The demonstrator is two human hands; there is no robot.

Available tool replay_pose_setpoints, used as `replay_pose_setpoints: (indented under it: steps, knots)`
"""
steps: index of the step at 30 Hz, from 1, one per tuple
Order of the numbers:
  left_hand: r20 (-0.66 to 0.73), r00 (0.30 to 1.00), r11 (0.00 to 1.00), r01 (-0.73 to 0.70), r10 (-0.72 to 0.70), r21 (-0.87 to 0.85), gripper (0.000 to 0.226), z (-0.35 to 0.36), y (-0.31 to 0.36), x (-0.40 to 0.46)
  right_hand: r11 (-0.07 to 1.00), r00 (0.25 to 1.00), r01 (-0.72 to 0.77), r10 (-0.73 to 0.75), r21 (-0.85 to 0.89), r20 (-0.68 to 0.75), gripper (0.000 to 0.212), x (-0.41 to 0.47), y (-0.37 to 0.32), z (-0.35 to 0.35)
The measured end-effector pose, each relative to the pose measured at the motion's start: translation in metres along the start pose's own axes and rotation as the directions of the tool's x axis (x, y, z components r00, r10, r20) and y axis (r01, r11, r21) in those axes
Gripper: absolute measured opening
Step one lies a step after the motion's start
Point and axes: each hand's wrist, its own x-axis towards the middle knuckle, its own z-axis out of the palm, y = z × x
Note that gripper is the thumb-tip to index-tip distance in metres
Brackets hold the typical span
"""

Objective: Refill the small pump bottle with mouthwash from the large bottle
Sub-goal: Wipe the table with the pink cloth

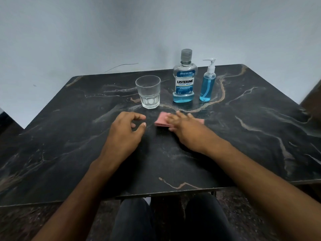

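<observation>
1. Large bottle [185, 76], upper centre of frame: upright on the dark marbled surface [69, 136], grey cap on, blue mouthwash only in the bottom band; probably set at the far edge to keep the near area free for working.
2. Small pump bottle [207, 82], just right of the large bottle and apart from it: upright, pump head fitted, blue liquid filling most of the body. Neither bottle opened yet, so refilling judged not begun.
3. Glass tumbler [149, 92], left of the large bottle: upright, seemingly empty; purpose not evident, perhaps an intermediate vessel for pouring.
4. Pink folded cloth [162, 121], centre of frame, flat on the surface in front of the bottles; likely kept near for wiping spills.
5. Right hand [180, 126], centre of frame: fingers extended and lying on the cloth, released, nothing grasped; blurred, so exact finger contact hard to make out.
6. Left hand [124, 129], left of centre: over the surface beside the cloth, fingers loosely curled, grasping nothing; contact with the surface not certain.
7. Hidden or cut off: right part of the cloth covered by the right hand; small print on the label unreadable; surface corners cropped at the lower frame edges; dark trousered legs [165, 220] partly visible beneath the near edge.
</observation>
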Motion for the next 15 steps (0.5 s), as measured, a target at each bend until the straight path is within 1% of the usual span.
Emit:
replay_pose_setpoints:
  steps: [2,3,5,6,8,9,12,15]
  knots:
    - [-0.011,1.000,1.000,0.001,-0.001,-0.004,0.018,-0.002,-0.003,-0.001,0.988,0.989,-0.148,0.147,-0.045,-0.021,0.051,-0.005,0.019,-0.002]
    - [-0.020,1.000,1.000,0.008,-0.008,-0.001,0.018,-0.004,-0.005,-0.001,0.978,0.980,-0.199,0.197,-0.062,-0.033,0.051,-0.006,0.022,-0.001]
    - [-0.033,0.999,0.999,0.032,-0.032,-0.002,0.018,-0.008,-0.009,0.000,0.969,0.971,-0.238,0.236,-0.061,-0.044,0.052,-0.003,0.014,0.002]
    - [-0.038,0.998,0.999,0.043,-0.043,-0.004,0.018,-0.009,-0.012,0.001,0.974,0.974,-0.224,0.223,-0.043,-0.033,0.052,0.001,0.005,0.003]
    - [-0.046,0.997,0.998,0.060,-0.061,-0.016,0.017,-0.011,-0.014,0.002,0.988,0.988,-0.153,0.154,-0.025,0.017,0.050,0.010,-0.021,0.006]
    - [-0.056,0.996,0.998,0.065,-0.066,-0.025,0.017,-0.011,-0.015,0.003,0.994,0.994,-0.100,0.102,-0.045,0.043,0.051,0.013,-0.036,0.010]
    - [-0.074,0.995,0.997,0.067,-0.069,-0.029,0.020,-0.012,-0.018,0.006,0.990,0.991,0.117,-0.112,-0.080,0.075,0.052,0.012,-0.077,0.026]
    - [-0.034,0.998,0.997,0.060,-0.061,-0.041,0.020,-0.010,-0.017,0.004,0.962,0.959,0.271,-0.272,0.022,0.084,0.050,-0.001,-0.076,0.025]
